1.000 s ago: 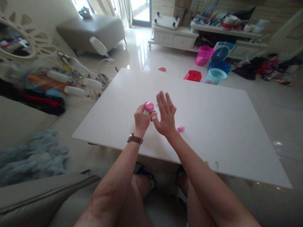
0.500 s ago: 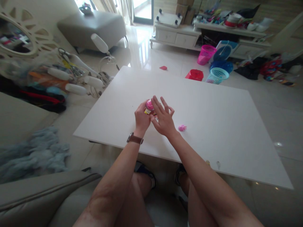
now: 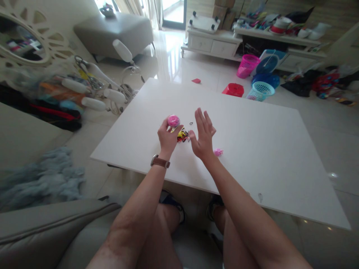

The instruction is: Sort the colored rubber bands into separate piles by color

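My left hand point(image 3: 166, 140), with a brown-strapped watch on its wrist, grips a small round container point(image 3: 173, 120) whose top is pink. Beside those fingers lies a heap of small elastic bands point(image 3: 183, 136) in yellow, black and red, partly covered by the hand. A single dark loop point(image 3: 191, 123) sits apart from the heap, farther back on the white table point(image 3: 252, 149). My right hand point(image 3: 202, 136) is held open just right of the heap, fingers stretched and nothing in it. Close to its wrist is a small pink bundle point(image 3: 218, 152), too small to make out.
Left of the table stands a lamp with several white shades point(image 3: 114, 96). Beyond the far edge are a red container point(image 3: 234, 89), a light blue basket point(image 3: 260, 91) and a pink basket point(image 3: 248, 66). A grey fluffy heap point(image 3: 53, 179) lies on the floor at left.
My right hand has moved right, away from my left hand and the container. The heap of bands and the loose loop now show between the hands. The view has shifted slightly.
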Tool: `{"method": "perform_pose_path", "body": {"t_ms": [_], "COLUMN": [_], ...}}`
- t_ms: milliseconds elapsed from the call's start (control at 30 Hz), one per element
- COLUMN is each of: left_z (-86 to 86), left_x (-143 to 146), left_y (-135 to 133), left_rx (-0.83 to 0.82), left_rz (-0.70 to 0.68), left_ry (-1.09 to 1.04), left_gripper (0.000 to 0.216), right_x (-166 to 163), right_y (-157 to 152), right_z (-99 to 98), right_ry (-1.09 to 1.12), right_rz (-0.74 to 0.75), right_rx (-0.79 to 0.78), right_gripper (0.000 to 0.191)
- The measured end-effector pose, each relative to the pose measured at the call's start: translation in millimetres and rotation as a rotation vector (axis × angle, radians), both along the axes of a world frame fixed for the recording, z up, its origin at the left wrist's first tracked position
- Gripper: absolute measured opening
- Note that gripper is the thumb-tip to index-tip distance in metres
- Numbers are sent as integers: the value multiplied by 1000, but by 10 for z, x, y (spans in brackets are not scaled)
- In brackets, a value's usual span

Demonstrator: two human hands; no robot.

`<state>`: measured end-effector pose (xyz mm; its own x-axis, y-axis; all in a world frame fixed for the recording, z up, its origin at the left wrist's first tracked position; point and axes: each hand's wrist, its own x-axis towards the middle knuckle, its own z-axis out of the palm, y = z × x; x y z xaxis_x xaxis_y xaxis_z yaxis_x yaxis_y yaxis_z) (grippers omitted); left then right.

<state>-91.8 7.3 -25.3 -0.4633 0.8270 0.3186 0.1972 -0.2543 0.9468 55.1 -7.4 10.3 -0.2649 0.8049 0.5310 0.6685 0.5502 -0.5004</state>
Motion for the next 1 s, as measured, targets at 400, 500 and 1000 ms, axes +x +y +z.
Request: {"method": "perform_pose_path", "body": {"t_ms": [400, 500, 1000], "left_z": [-60, -38, -117], "left_x": [-60, -55, -49], "left_y": [42, 35, 68], "left_rx": [-7, -11, 9], "left_rz": [27, 36, 60], "left_ry": [-54, -72, -102], "left_gripper": [38, 38, 39], "right_x": [37, 36, 21], "right_y": [73, 77, 71], "right_z": [-87, -97, -92], "right_ry": [58, 16, -54], "right_rz": [-25, -41, -51], "right_rx": [-64, -62, -90], "right_gripper": [66, 67, 64]}}
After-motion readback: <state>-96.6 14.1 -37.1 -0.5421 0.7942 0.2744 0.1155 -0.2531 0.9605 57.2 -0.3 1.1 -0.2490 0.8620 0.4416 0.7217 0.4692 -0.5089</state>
